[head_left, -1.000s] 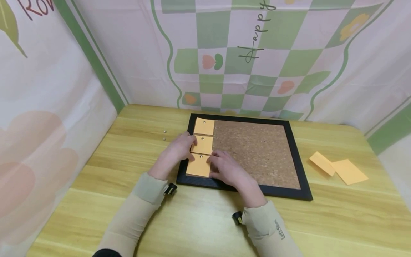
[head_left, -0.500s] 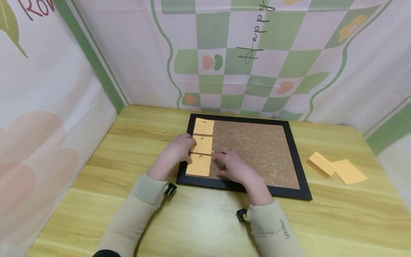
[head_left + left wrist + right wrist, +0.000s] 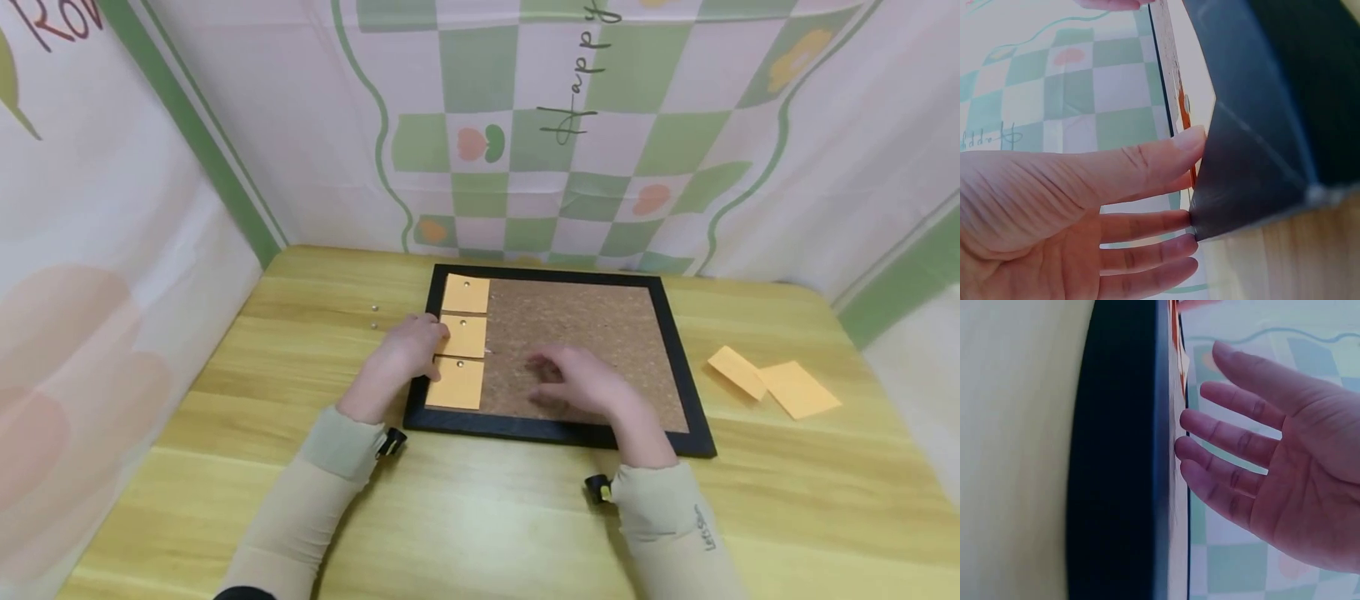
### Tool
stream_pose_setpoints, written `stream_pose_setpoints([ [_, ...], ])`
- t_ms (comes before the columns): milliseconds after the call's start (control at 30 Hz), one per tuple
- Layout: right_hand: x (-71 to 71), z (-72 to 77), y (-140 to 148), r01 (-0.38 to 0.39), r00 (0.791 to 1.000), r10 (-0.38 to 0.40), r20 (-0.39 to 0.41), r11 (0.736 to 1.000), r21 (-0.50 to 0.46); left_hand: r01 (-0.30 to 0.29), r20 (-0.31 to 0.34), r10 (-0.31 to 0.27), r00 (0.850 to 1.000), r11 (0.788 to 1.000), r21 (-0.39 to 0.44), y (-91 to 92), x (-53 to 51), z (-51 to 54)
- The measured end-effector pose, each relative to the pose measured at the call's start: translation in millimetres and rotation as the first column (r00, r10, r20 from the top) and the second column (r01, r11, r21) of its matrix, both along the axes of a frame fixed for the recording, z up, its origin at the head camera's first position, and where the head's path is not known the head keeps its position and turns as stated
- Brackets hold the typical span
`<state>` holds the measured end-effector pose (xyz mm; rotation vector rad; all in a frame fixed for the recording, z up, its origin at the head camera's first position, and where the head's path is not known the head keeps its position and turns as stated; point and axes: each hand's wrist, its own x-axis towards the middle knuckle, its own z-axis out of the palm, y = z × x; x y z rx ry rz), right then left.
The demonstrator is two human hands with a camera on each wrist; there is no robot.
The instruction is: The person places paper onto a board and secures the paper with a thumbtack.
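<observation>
A cork board [image 3: 600, 312] in a black frame [image 3: 491, 423] lies on the table. Down its left side runs a column of orange paper notes: a top note [image 3: 453, 302], a middle note [image 3: 471, 342] and a bottom note [image 3: 455, 392], each with a small silver pushpin near its upper edge. My left hand [image 3: 401, 354] rests on the frame's left side, thumb and fingertips touching the edge by the middle and bottom notes; its fingers look nearly straight in the left wrist view. Over the cork, right of the notes, my right hand [image 3: 1272, 444] is relaxed, fingers spread, nothing held.
Two loose pushpins [image 3: 375, 308] lie on the wooden table [image 3: 465, 517] left of the board. To the right are a creased orange note [image 3: 738, 372] and a flat orange note [image 3: 801, 390], touching or overlapping. A patterned cloth [image 3: 555, 142] hangs behind the table.
My right hand has left the bottom note's right edge and moved right over the cork. My left hand stays at the frame's left side. The head view has shifted slightly right.
</observation>
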<state>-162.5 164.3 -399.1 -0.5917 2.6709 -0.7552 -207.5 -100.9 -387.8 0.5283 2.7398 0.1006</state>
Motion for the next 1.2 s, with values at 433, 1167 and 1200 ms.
stream_pose_setpoints([
  [433,1.6,21.5,71,0.062,0.996,-0.057,-0.073,0.995,0.079,-0.020,0.022,0.019,1.000,0.999,0.039,-2.3,-0.3,-1.1],
  [1167,-6.8,14.9,203,0.301,0.942,-0.278,-0.189,0.948,0.103,-0.011,0.051,0.007,0.999,0.996,0.083,-4.5,0.0,-2.2],
  [1200,-7.1,13.3,207,0.313,0.938,-0.290,-0.191,0.944,0.103,-0.010,0.051,0.006,0.999,0.997,0.079,-4.3,-0.3,-2.1],
])
